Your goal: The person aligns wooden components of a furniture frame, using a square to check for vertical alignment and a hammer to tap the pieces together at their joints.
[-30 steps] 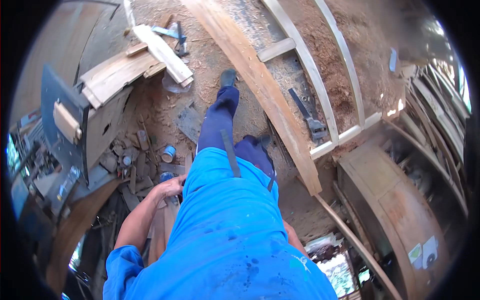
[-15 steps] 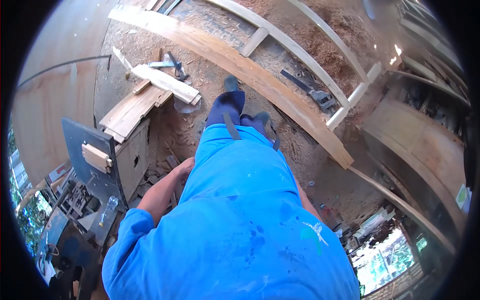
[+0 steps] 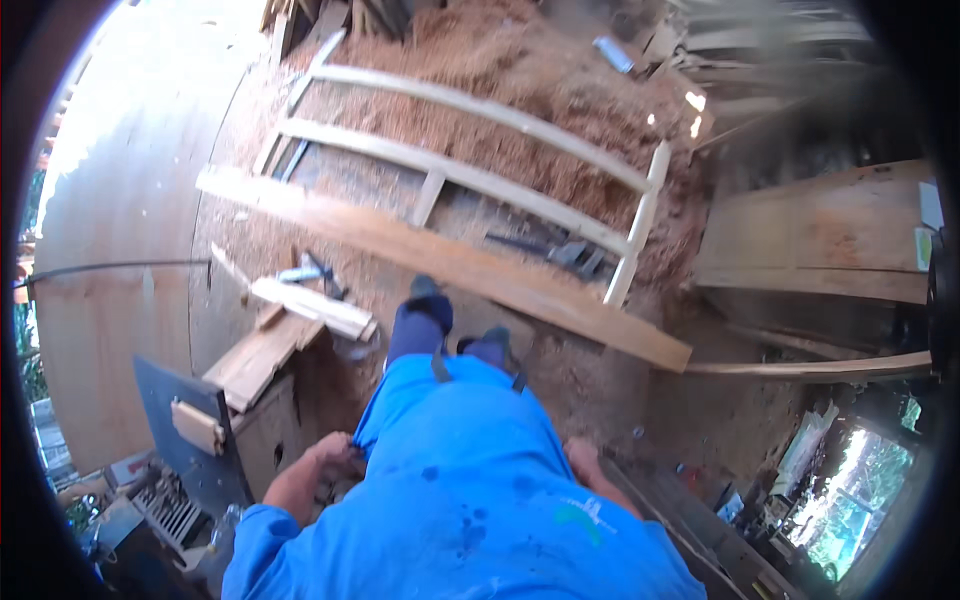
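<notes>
The fingers of the left hand (image 3: 325,458) are bent and touch the left edge of the blue shirt (image 3: 470,450), which the person wears. The cloth spreads out toward these fingers, but one cannot tell whether they pinch it or only rest against it. The right hand (image 3: 582,460) is at the other side of the same shirt, close against it; its fingers are blurred and partly covered, so it cannot be told how far open they are, or whether they have hold of anything. The shirt thus lies between the two sets of fingers.

Ahead of the fingers of both hands, beyond the dark trousers (image 3: 418,330), a long wooden plank (image 3: 480,272) lies slantwise, well apart from them. Farther still is a pale wooden frame (image 3: 500,190) over ground with brown sawdust (image 3: 560,105). Forward and to the left of the left fingers are some stacked boards (image 3: 262,358); nearer, on their left, stands a dark panel (image 3: 165,395), with a small wood block (image 3: 198,428) against it. Just to the right of the right fingers, dark boards (image 3: 700,530) run toward the lower edge. Well to the right and forward of these fingers is a brown wooden cabinet (image 3: 820,235).
</notes>
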`<state>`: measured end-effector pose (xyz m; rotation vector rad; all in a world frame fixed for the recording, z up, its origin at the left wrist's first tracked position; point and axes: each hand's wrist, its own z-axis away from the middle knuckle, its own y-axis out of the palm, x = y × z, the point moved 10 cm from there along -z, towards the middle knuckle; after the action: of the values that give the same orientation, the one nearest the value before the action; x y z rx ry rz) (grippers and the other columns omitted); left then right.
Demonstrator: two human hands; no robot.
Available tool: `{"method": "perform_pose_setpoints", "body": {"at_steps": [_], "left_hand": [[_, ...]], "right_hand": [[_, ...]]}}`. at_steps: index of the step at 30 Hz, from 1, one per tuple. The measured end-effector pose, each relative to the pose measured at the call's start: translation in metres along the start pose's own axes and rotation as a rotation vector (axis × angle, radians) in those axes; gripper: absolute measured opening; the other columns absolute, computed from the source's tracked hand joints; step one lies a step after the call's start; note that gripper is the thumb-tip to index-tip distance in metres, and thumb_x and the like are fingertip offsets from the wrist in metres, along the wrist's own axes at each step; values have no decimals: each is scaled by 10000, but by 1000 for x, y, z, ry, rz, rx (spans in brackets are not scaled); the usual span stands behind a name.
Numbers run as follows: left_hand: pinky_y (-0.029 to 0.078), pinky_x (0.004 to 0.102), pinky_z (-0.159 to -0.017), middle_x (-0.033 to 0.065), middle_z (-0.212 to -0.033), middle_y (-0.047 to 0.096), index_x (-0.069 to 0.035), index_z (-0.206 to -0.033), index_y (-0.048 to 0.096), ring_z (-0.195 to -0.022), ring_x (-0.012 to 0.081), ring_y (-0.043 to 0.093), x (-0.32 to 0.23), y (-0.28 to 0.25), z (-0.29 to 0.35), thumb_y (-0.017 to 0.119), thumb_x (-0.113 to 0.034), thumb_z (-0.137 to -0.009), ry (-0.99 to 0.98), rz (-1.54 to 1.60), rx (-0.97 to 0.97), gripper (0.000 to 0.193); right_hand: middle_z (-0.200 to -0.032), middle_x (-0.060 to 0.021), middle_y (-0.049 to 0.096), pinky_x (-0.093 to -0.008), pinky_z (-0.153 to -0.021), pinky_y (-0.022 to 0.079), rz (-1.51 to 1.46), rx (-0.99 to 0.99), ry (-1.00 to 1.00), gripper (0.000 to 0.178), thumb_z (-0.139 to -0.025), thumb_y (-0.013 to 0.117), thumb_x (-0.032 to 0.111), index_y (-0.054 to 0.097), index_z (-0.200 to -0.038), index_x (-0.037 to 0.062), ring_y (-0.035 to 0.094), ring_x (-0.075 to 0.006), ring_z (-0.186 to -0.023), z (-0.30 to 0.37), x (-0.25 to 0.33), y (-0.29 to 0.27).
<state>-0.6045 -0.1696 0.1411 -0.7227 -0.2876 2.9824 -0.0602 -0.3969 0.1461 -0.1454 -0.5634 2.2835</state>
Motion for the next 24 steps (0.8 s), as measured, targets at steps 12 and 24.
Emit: {"method": "perform_pose_setpoints", "body": {"at_steps": [12, 24], "left_hand": [[533, 435, -826, 139, -1004, 724, -89, -1065, 711, -922, 324, 683, -77, -135, -97, 669, -387, -859, 147, -157, -179, 365], [552, 343, -640, 107, -880, 710, -40, -1030, 695, -710, 186, 674, -139, -247, -94, 661, -441, -907, 109, 442, -503, 421]], "right_hand": [[-1026, -152, 735, -414, -827, 551, -363, 103, -222, 372, -825, 685, 405, 753, -1045, 113, 713, -305, -923, -64, 11, -15], [-771, -100, 715, -325, -616, 551, -647, -241, -304, 218, -828, 723, 247, 711, -890, 39, 686, -175, -639, -159, 121, -154]]}}
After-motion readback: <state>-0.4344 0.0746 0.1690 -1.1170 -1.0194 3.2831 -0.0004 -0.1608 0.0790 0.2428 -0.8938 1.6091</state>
